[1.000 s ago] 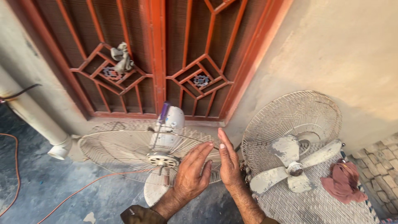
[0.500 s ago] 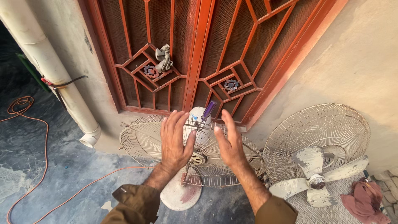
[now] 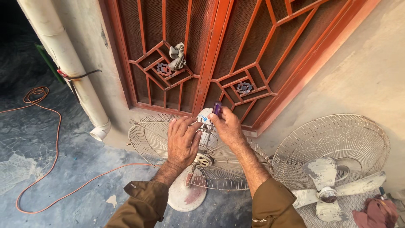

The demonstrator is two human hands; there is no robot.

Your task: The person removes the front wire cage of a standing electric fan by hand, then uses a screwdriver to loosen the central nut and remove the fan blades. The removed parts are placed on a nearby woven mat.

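Red grille door [image 3: 219, 55], plastered wall [image 3: 363, 71]

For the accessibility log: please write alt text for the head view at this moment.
Both hands work on a fan motor inside a wire fan guard leaning against a red metal grille door; the left hand rests on it, the right hand holds a purple-handled tool. A second guard with fan blades lies at right.

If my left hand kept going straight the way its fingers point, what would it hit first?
Probably the white motor housing of the fan, which the left hand already nearly touches; beyond it stands the red metal door. Depth is hard to judge from above.
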